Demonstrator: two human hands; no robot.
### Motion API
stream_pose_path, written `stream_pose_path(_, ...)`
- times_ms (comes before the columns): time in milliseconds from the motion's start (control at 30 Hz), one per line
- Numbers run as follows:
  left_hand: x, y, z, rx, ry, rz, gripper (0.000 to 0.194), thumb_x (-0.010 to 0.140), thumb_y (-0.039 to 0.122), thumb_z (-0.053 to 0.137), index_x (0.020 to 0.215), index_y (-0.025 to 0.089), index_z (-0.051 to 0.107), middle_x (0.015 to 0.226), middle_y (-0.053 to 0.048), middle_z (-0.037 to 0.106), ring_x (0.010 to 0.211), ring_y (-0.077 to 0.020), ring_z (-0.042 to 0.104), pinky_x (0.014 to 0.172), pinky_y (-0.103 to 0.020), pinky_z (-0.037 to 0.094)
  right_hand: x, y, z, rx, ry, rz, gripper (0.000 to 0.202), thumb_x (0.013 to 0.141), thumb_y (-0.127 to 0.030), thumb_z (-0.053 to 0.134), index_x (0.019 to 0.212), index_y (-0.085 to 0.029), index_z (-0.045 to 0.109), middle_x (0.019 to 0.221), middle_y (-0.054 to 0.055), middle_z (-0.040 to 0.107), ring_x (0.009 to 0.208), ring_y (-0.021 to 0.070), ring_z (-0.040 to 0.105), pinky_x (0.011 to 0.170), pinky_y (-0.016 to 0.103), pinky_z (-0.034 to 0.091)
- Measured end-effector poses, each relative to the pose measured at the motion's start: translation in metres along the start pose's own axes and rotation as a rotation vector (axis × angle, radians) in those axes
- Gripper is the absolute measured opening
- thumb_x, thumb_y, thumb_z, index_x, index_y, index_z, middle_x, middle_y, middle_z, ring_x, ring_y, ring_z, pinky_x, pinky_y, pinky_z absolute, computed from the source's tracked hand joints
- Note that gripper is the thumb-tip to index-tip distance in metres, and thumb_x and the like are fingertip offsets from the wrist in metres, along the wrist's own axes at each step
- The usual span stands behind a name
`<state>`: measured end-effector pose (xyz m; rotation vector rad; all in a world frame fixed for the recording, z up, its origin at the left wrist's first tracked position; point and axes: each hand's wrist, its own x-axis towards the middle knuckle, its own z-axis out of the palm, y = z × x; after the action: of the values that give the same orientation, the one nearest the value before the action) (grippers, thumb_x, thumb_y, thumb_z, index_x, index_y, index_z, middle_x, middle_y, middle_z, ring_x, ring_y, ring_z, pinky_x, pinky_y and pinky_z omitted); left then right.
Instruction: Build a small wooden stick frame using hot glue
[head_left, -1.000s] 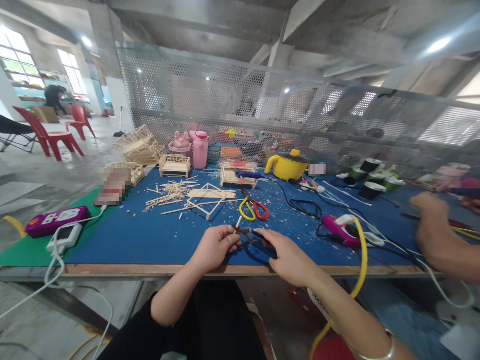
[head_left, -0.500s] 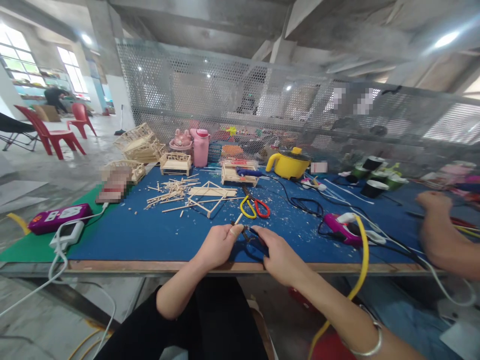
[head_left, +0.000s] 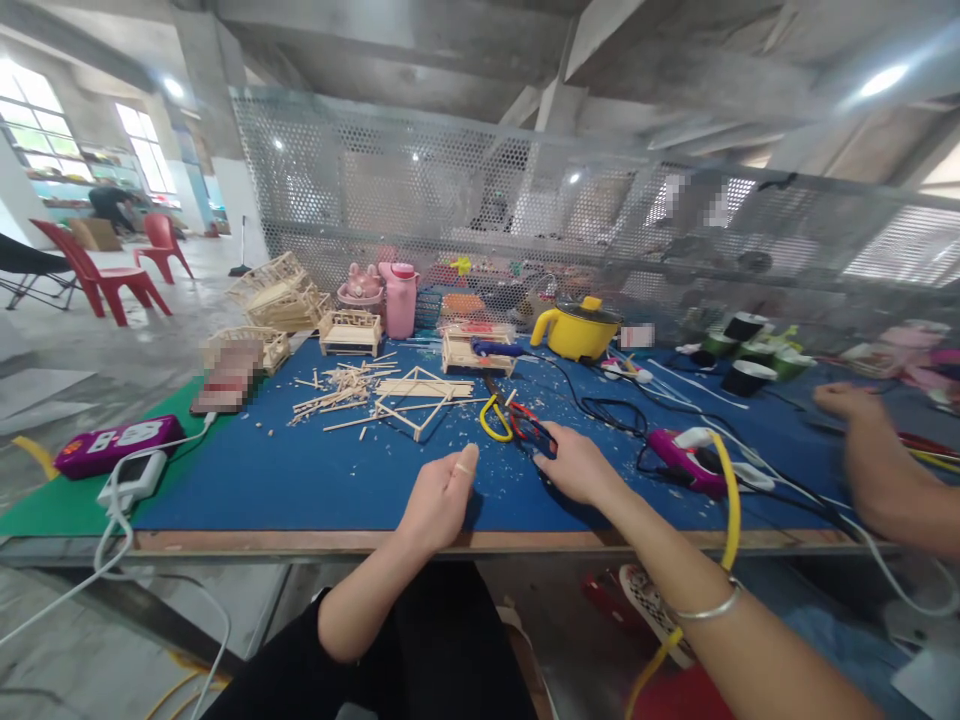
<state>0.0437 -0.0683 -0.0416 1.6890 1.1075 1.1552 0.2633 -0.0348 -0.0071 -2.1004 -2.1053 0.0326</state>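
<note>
My left hand (head_left: pixel 442 495) is closed above the front of the blue mat (head_left: pixel 285 480); what it holds, if anything, is too small to make out. Dark-handled pliers (head_left: pixel 536 432) are gripped in my right hand (head_left: pixel 576 462), beside scissors with yellow and red handles (head_left: pixel 495 420). Beyond my left hand lies a frame of thin wooden sticks (head_left: pixel 418 432), next to a pile of loose sticks (head_left: pixel 345 390). A blue glue gun (head_left: pixel 496 348) rests on a small wooden piece (head_left: pixel 457 352) farther back.
A yellow pot (head_left: pixel 577 332), a pink bottle (head_left: pixel 401 305) and a small wooden bench (head_left: pixel 350 332) stand at the back. A purple power strip (head_left: pixel 686 462) with cables lies right. Another person's hand (head_left: pixel 851 402) is at the far right. A phone (head_left: pixel 227 378) is left.
My hands have moved apart. My right hand has carried the pliers forward and right, over the scissors' red handle. The stick between my hands no longer shows.
</note>
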Motion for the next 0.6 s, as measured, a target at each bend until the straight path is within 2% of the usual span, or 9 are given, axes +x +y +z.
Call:
stream_pose_path(133, -0.001, 0.001, -0.001, -0.077, -0.001, 0.054, 0.035, 0.092, 0.033, 0.028, 0.063, 0.019, 0.042, 0.062, 0.003, 0.047, 0.062, -0.0118, 0.044, 0.06, -0.023, 0.033, 0.019, -0.021, 0.003, -0.01, -0.023, 0.05, 0.049, 0.083, -0.045, 0.05, 0.121, -0.015, 0.055, 0.112, 0.014, 0.063, 0.099, 0.0251, 0.06, 0.079, 0.03, 0.043)
stream_pose_path(267, -0.001, 0.002, 0.0, -0.082, -0.029, 0.027, 0.033, 0.092, 0.039, 0.034, 0.076, 0.019, 0.056, 0.062, 0.004, 0.047, 0.062, -0.0118, 0.045, 0.06, -0.022, 0.035, 0.045, -0.048, 0.005, -0.059, -0.048, 0.152, 0.063, 0.082, -0.058, 0.045, 0.12, -0.009, 0.055, 0.118, 0.023, 0.058, 0.107, 0.0342, 0.057, 0.084, 0.04, 0.044)
stream_pose_path(400, -0.001, 0.003, 0.001, -0.076, -0.063, -0.012, 0.034, 0.091, 0.043, 0.04, 0.086, 0.018, 0.063, 0.063, 0.004, 0.049, 0.061, -0.0114, 0.044, 0.058, -0.022, 0.034, 0.068, -0.068, 0.007, -0.101, -0.089, 0.191, 0.091, 0.071, -0.073, 0.048, 0.136, -0.01, 0.04, 0.134, 0.026, 0.045, 0.121, 0.0424, 0.045, 0.089, 0.05, 0.041)
stream_pose_path(467, -0.001, 0.005, 0.001, -0.079, -0.077, -0.01, 0.035, 0.09, 0.043, 0.042, 0.082, 0.017, 0.063, 0.061, 0.004, 0.049, 0.059, -0.0108, 0.043, 0.057, -0.022, 0.033, 0.071, -0.074, 0.008, -0.115, -0.111, 0.16, 0.093, 0.07, -0.074, 0.048, 0.14, -0.013, 0.036, 0.137, 0.024, 0.043, 0.123, 0.0407, 0.044, 0.091, 0.048, 0.04)
stream_pose_path(600, -0.002, 0.007, -0.001, -0.088, -0.09, -0.001, 0.037, 0.09, 0.045, 0.043, 0.077, 0.016, 0.063, 0.057, 0.004, 0.048, 0.055, -0.01, 0.043, 0.054, -0.021, 0.032, 0.061, -0.072, 0.013, -0.139, -0.115, 0.087, 0.071, 0.084, -0.059, 0.04, 0.139, -0.015, 0.038, 0.135, 0.021, 0.048, 0.12, 0.034, 0.05, 0.093, 0.044, 0.04)
